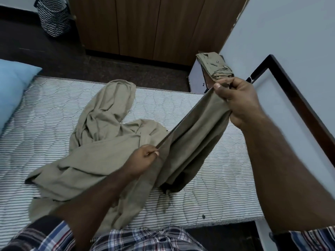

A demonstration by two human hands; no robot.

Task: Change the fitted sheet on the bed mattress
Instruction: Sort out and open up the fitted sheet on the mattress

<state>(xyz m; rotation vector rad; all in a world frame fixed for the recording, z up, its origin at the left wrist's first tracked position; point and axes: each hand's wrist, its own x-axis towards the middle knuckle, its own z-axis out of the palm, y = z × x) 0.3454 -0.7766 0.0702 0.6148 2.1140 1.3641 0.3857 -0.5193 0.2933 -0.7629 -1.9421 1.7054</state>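
Observation:
An olive-green fitted sheet [101,142] lies crumpled across the bare striped mattress [208,201]. My right hand [239,100] grips a bunched edge of the sheet, raised over the mattress's right end. My left hand [143,158] pinches the same edge lower down, near the middle of the mattress. The edge runs taut between the two hands, and cloth hangs in folds below it. The rest of the sheet spreads loosely to the left.
A blue pillow [12,87] rests at the mattress's left end. A second folded olive cloth [215,67] sits on a small stand beyond the bed. The dark bed frame [297,91] runs along the wall on the right. A wooden wardrobe [145,24] and a patterned laundry basket [52,17] stand behind.

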